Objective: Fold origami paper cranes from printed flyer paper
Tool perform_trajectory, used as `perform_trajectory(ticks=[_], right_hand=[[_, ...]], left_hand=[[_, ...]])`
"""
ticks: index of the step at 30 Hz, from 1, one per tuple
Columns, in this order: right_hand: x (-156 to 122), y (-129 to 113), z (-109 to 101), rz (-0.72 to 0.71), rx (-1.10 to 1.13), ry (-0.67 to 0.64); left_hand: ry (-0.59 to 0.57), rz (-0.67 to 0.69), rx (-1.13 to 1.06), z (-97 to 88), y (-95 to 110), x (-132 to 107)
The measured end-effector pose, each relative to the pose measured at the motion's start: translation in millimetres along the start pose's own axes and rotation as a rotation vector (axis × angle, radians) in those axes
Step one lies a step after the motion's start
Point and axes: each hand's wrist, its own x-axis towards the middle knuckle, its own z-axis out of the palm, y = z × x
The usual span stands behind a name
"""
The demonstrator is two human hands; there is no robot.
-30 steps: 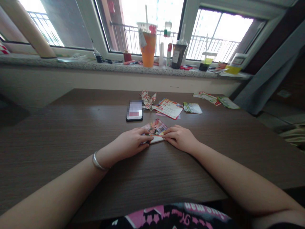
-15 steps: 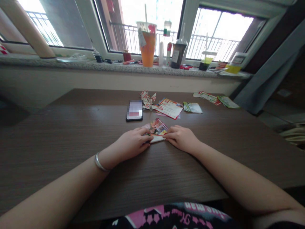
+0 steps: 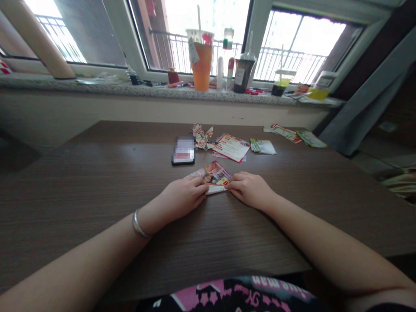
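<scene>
A sheet of colourful printed paper [image 3: 215, 173] lies on the brown table with its near edge folded over, showing a white strip. My left hand [image 3: 186, 195] rests on its left side, fingers closed together and pressing on the folded edge. At the right end of the fold, my right hand [image 3: 248, 189] pinches the paper between thumb and fingers. Parts of the paper under both hands are hidden. A silver bangle [image 3: 139, 224] circles my left wrist.
Behind the paper lie a phone [image 3: 183, 151], folded paper shapes [image 3: 203, 136] and a stack of printed sheets [image 3: 232, 147]. Farther right are green-white papers [image 3: 263, 146] and more leaflets [image 3: 312, 138]. An orange drink cup [image 3: 202, 60] stands among bottles on the windowsill [image 3: 156, 91].
My left hand has shifted slightly along the fold, its fingers drawn closer together, and more of the paper's left part shows. My right hand has moved slightly right.
</scene>
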Motion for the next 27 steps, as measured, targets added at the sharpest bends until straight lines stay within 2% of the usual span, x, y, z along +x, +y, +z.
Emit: perform_trajectory(ticks=[10, 27], right_hand=[[0.9, -0.9, -0.1, 0.005, 0.000, -0.001], [1.2, -3.7, -4.3, -0.003, -0.049, -0.023]], left_hand=[[-0.024, -0.002, 0.057, 4.6, 0.3, -0.3], [0.014, 0.012, 0.085, 2.9, 4.8, 5.6]])
